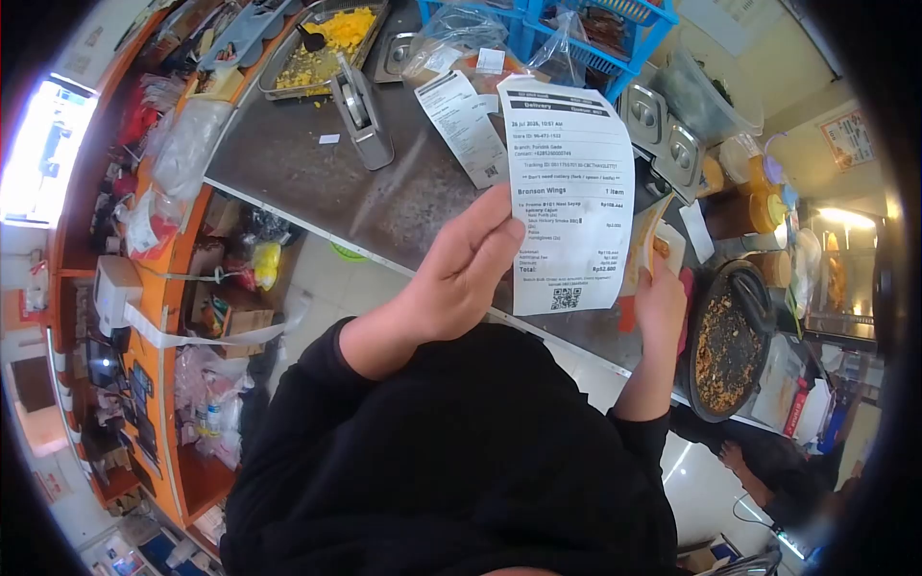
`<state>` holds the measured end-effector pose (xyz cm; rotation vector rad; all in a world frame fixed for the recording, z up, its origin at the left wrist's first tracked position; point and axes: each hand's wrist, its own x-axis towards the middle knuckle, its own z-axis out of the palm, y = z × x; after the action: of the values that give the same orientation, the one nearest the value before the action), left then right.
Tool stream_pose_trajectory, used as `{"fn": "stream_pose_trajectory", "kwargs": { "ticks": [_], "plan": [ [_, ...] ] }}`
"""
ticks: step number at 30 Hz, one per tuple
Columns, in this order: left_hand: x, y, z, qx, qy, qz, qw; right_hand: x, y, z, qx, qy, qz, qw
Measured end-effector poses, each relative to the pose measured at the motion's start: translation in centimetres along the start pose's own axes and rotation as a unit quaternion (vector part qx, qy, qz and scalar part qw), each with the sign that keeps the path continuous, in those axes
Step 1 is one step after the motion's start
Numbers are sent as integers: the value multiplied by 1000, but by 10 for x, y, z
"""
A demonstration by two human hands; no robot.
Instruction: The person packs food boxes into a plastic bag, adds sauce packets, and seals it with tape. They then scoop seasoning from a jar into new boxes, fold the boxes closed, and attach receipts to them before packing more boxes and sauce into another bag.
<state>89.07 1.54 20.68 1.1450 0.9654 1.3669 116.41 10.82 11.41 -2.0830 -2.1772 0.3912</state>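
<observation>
Item one: long white printed paper receipt (571, 197), upright above the dark grey worktop (279, 158), its left edge between the fingers of the left hand (461, 264), at about mid-height, most of the sheet extending right of them. Left fingers: narrow, drawn together, pinching that edge.

Item two: tan, flat-sided item (645, 252), just right of the receipt and partly hidden by it. Fingers of the right hand (663, 298) touch its near end; their spread, and whether they grip it, cannot be told.

Surroundings: second white printed paper slip (456, 120), left of and beyond the receipt; grey tape dispenser (375, 139), farther left; yellow chopped food (348, 29) in a metal tray, far left; blue plastic basket (615, 69), far side; round black pan (715, 415) holding brown crumbly food (722, 360), right of the right hand
</observation>
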Motion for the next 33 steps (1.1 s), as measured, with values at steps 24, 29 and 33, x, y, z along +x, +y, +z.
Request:
{"fn": "stream_pose_trajectory", "kwargs": {
  "ticks": [24,29,33],
  "plan": [
    [12,-1,6,40,16,19,999,54,8,-65,328,118,-76,934],
    [17,-14,11,62,90,10,994,122,22,-93,258,216,-189,923],
    [14,-30,8,-10,181,-41,983,216,47,-141,65,282,-276,916]
  ]
}}
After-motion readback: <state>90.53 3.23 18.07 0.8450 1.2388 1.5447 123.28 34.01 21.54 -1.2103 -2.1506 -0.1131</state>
